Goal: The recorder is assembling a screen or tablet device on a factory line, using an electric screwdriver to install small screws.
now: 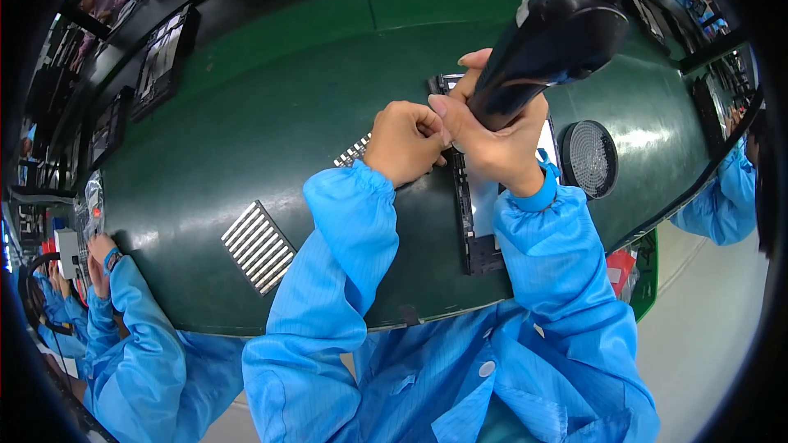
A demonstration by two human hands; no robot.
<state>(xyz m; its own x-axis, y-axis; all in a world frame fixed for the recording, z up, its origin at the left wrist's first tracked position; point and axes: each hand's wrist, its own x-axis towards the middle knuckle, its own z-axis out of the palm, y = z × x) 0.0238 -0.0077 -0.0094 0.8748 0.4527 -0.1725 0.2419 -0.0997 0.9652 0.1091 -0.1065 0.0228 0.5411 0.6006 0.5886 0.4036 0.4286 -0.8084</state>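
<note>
My right hand (pixel 507 149) is wrapped round the handle of a large black electric screwdriver (pixel 548 43), which leans up to the right; its tip is hidden by my hands. My left hand (pixel 404 144) is closed in a pinch close by the right fingers, and what it holds, if anything, is hidden. Under both hands lies a long black frame-like part (pixel 483 256) with a pale panel inside, partly covered by my right hand and sleeve. A small sheet of white strips (pixel 349 153) shows beside my left hand.
Another dark sheet with white strips (pixel 258 248) lies on the green table (pixel 189 221), left of my left sleeve. A round black dish (pixel 589 159) stands right of my right wrist. A co-worker's hands (pixel 100 258) are at the left edge. A green basket (pixel 648 275) sits beyond the table edge.
</note>
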